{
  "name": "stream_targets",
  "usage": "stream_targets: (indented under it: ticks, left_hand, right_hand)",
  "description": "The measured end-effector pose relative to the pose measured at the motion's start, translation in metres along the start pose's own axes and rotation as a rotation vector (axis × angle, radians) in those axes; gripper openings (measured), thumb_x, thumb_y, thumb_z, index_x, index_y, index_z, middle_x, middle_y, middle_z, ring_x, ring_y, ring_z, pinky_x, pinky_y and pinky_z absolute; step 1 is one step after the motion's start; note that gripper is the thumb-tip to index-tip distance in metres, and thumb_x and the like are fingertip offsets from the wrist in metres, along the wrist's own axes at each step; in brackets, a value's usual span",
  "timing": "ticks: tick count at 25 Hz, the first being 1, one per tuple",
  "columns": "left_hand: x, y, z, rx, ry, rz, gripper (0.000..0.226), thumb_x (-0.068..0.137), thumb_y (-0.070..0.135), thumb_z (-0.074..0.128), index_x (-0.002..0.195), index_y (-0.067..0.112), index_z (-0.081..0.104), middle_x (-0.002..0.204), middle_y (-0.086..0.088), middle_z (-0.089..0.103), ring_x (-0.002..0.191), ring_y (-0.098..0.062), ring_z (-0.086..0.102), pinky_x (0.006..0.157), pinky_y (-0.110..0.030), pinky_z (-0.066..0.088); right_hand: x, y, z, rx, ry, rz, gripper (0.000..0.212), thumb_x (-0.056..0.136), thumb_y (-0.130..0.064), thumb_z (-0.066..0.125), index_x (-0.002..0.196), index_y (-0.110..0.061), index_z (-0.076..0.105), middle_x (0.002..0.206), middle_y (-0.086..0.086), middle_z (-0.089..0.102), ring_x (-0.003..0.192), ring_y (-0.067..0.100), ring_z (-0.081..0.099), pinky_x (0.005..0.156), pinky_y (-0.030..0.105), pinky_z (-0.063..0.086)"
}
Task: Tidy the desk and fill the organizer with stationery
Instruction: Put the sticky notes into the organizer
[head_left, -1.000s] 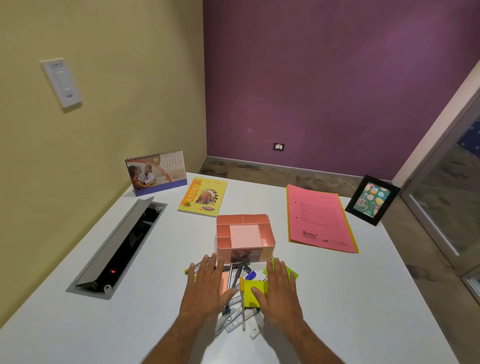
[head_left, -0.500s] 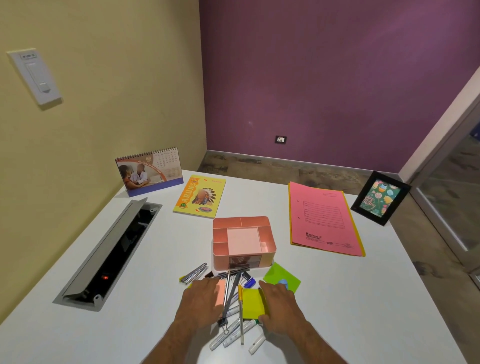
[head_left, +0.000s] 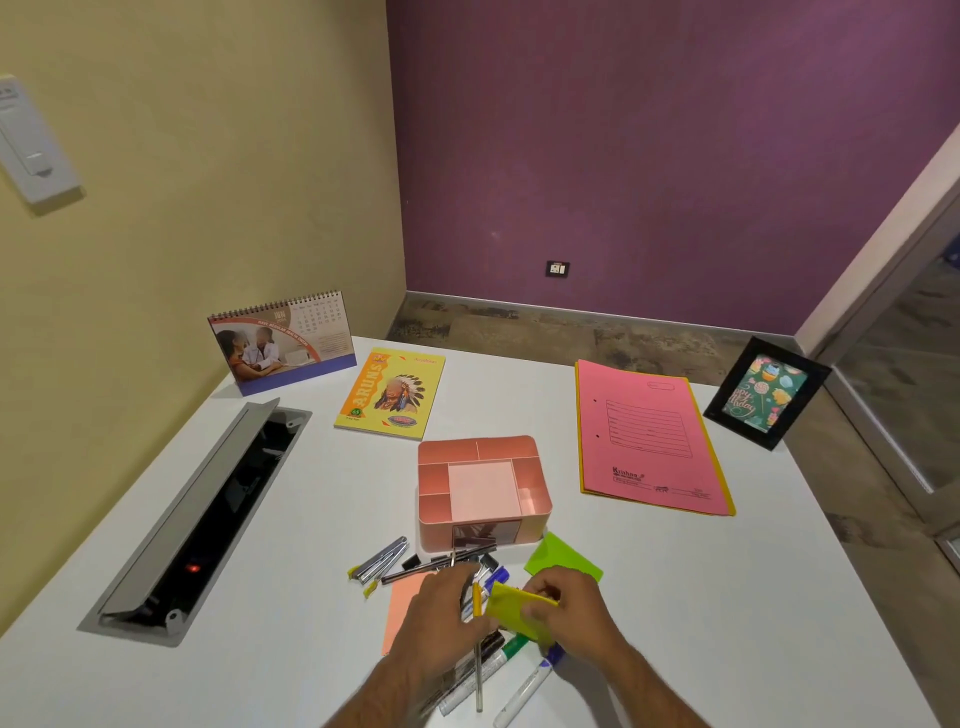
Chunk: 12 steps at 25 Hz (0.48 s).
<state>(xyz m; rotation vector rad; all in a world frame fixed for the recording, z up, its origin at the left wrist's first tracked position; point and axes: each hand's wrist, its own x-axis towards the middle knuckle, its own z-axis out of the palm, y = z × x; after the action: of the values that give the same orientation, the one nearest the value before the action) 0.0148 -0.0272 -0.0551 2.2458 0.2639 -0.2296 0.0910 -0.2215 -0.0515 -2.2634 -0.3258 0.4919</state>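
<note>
Pink organizer (head_left: 483, 491) and loose stationery at lower centre of the frame.
The organizer stands upright, compartments empty; just below it lie pens and markers (head_left: 483, 670), a yellow sticky pad (head_left: 511, 610), green (head_left: 563, 558) and orange (head_left: 402, 603) notes.

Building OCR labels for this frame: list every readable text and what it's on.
"ARUNS": yellow notebook, up its cover; "65" in the green badge below.
"Krishna": pink folder, lower left corner; form lines too small to read.
"JUN": desk calendar; dates and banner blurred.
Script on the framed card: not clearly legible.
Markers near the hands: print unreadable.
</note>
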Motion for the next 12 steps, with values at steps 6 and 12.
stream_targets:
  ticks: [6, 12]
  left_hand:
    - [0.007, 0.028, -0.021, -0.232, 0.119, 0.097, 0.016, 0.082, 0.021, 0.069, 0.089, 0.035, 0.069, 0.081, 0.013, 0.070, 0.077, -0.004, 0.063, 0.072, -0.026, 0.053]
    - [0.043, 0.045, -0.085, -0.183, 0.301, 0.217, 0.018, 0.082, 0.010, 0.073, 0.095, 0.021, 0.076, 0.084, 0.014, 0.070, 0.077, -0.002, 0.063, 0.071, -0.020, 0.051]
  right_hand:
    - [0.006, -0.017, -0.014, 0.432, 0.065, 0.001, 0.013, 0.068, -0.017, 0.082, 0.078, -0.021, 0.075, 0.073, -0.001, 0.070, 0.070, 0.013, 0.064, 0.067, 0.035, 0.055]
    - [0.004, -0.038, 0.017, 0.373, 0.330, 0.103, 0.040, 0.070, -0.011, 0.085, 0.099, -0.027, 0.064, 0.096, -0.007, 0.066, 0.090, 0.013, 0.061, 0.068, 0.020, 0.054]
